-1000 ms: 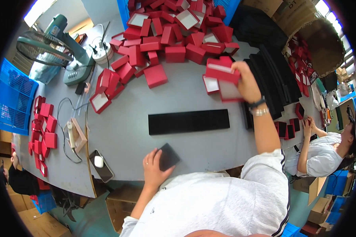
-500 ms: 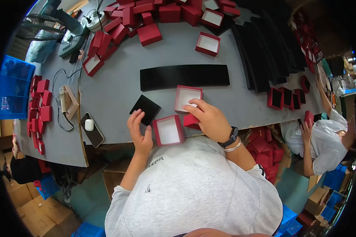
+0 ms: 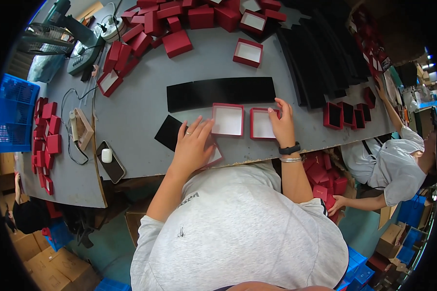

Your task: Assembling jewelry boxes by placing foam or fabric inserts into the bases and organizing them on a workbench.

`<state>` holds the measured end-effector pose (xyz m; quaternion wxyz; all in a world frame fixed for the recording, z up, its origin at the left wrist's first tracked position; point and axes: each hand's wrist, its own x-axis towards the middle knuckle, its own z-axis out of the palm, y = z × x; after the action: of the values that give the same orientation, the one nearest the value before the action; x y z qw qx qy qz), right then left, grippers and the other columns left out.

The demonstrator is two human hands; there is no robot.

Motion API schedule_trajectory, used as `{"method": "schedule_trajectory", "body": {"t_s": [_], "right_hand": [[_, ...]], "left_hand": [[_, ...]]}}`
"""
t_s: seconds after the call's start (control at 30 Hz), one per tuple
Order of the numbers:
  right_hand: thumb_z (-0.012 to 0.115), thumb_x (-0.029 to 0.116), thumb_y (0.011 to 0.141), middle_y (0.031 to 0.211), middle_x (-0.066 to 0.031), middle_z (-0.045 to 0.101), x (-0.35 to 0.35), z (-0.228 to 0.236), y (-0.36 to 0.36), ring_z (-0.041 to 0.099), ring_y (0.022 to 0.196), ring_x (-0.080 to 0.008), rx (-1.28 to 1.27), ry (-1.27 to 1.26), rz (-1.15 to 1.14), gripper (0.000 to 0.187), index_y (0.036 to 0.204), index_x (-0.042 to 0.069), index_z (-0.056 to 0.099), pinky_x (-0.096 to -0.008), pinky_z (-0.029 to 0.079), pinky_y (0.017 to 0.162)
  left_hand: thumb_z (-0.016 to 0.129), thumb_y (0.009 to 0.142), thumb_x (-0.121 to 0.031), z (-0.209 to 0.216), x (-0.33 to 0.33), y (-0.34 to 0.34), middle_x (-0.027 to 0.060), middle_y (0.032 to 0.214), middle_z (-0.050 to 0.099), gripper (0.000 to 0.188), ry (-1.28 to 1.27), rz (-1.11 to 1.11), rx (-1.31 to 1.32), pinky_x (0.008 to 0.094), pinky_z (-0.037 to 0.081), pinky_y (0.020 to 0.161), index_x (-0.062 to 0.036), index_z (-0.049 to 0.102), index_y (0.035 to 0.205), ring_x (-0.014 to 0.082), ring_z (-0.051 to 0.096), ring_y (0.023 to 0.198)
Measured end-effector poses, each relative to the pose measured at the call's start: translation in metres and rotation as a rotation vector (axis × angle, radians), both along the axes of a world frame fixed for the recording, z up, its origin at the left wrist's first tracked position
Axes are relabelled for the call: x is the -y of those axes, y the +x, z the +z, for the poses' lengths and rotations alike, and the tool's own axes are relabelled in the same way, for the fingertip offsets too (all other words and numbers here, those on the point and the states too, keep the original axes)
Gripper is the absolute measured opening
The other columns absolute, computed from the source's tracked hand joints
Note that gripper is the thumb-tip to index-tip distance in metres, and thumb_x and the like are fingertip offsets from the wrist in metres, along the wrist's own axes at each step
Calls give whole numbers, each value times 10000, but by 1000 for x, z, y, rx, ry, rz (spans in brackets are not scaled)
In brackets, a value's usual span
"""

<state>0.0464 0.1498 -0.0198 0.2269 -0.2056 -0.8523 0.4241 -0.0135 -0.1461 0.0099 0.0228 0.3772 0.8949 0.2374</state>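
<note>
Before me lie three red square box parts with white insides. My right hand (image 3: 283, 127) grips the right-hand red box (image 3: 261, 127) at its right wall, thumb inside and fingers outside. Left of that, the middle red box (image 3: 227, 120) lies with its white inside up. My left hand (image 3: 193, 146) has its fingers stretched out, their tips by the middle box's left wall. Beneath this hand the near red box (image 3: 215, 154) is mostly hidden. A black square pad (image 3: 166, 134) lies left of my left hand, and a long black strip (image 3: 221, 93) lies beyond the boxes.
Red boxes (image 3: 177, 43) are heaped at the far edge. Black strips (image 3: 320, 63) are stacked at the right, near several black-lined boxes (image 3: 333, 118). A phone (image 3: 110, 165) with a white case lies left. A co-worker's hand (image 3: 337, 203) is at red boxes (image 3: 320, 177) below the table edge.
My right hand has moved right, and the tilted box under it now lies flat beside the middle one. My left hand has moved right from the black pad over the near box.
</note>
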Motion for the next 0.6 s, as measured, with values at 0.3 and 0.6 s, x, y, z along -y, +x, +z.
{"method": "schedule_trajectory", "body": {"t_s": [0.3,0.6], "right_hand": [[729,209,873,1205,-70,624,62,39,34,474,1335,-307,99,589,630,355,1198,87,653,-455,420,1048],[741,215,870,1173,-77,639,66,59,55,489,1321,-309,192,425,707,322,1160,88,681,-419,492,1004]], "left_hand": [[645,869,-38,-5,-4,4,42,1039,729,381,51,-81,-114,501,302,1164,-122,662,1240,221,616,1175],[657,870,-42,-11,-11,-8,63,991,709,279,167,77,13,479,412,1063,-96,689,1141,249,641,1040]]}}
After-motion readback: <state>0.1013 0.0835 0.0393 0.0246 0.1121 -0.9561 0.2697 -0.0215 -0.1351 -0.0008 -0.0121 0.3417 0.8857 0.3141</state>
